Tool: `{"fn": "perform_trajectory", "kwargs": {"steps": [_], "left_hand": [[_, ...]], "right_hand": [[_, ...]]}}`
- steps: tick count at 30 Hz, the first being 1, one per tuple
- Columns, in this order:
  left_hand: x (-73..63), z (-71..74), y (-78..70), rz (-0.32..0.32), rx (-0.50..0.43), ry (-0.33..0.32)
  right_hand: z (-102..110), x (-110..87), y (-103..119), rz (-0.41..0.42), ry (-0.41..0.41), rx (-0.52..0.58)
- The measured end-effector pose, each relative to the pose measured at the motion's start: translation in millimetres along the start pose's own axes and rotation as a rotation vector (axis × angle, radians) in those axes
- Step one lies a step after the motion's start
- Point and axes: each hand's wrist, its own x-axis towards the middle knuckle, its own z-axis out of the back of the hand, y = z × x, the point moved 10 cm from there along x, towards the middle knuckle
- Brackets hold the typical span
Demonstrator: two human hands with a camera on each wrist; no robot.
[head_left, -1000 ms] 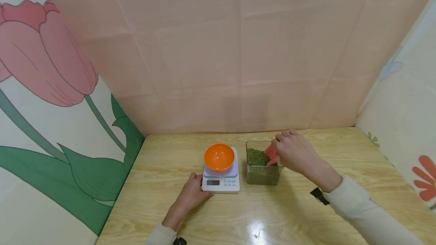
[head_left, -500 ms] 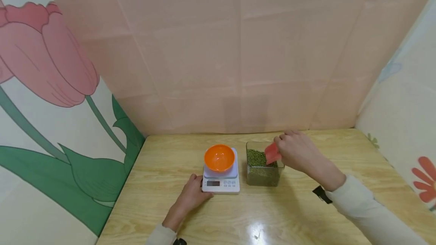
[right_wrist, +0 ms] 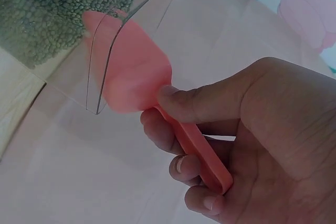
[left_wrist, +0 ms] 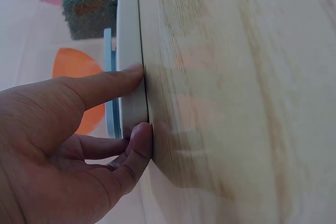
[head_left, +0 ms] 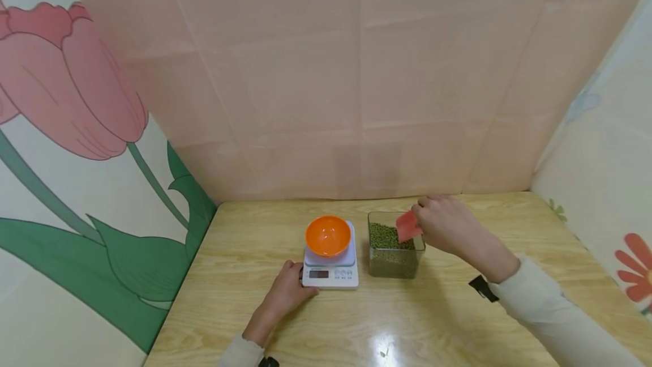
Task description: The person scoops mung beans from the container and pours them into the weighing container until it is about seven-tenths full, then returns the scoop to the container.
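Observation:
My right hand (head_left: 445, 225) grips a pink scoop (right_wrist: 136, 66) by its handle, thumb pressed near the neck. The scoop's blade dips over the rim of a clear square container (head_left: 394, 265), its tip at the small green beans (right_wrist: 58, 9) that partly fill it; they look like mung beans. With thumb and curled fingers, my left hand (head_left: 290, 287) holds the front left corner of a white kitchen scale (left_wrist: 131, 51). On the scale's platform sits an orange bowl (head_left: 328, 235), with no beans visible inside. Digits on the scale's dark display (head_left: 318, 274) are too small to read.
All of this stands on a light wood-grain table (head_left: 244, 237). Behind it rises a pinkish creased backdrop (head_left: 285, 101); a wall painted with tulips (head_left: 97, 89) borders the left side, and a pale wall with a red flower (head_left: 637, 268) the right.
The scoop has tilted and lifted slightly within the container, and my right hand has shifted a little to the right. My left hand, the scale and the bowl stay in place.

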Motion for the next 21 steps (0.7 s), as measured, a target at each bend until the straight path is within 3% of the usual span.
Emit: {"fn": "perform_trajectory", "kwargs": {"steps": [14,21], "left_hand": [[-0.1,1.6,-1.4,-0.027,0.012,-0.018],[-0.9,1.2,-2.1,-0.017,0.002,-0.009]], "right_hand": [[-20.7,2.0,-1.3,-0.042,0.092,0.073],[-27.3,2.4,-0.2,-0.040,0.090,0.080]]}}
